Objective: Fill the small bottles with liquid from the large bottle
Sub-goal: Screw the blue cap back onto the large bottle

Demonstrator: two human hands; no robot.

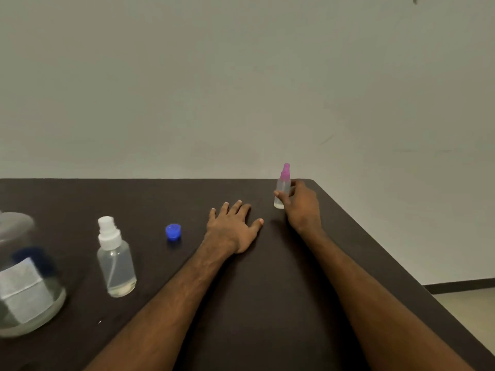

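A small clear bottle with a pink spray top [283, 186] stands near the table's far right corner. My right hand [302, 204] holds it, fingers curled round its body. My left hand [231, 226] lies flat on the dark table, fingers spread, holding nothing. A clear bottle with a white spray top [115, 259] stands at the left with a little liquid at its bottom. The large clear bottle [26, 285] with a white label sits at the far left edge, cut off by the frame. A blue cap [173, 231] lies between the white-topped bottle and my left hand.
The dark table [267, 303] ends at a far edge against a plain wall. Its right edge runs diagonally towards me, with floor [466, 298] beyond it.
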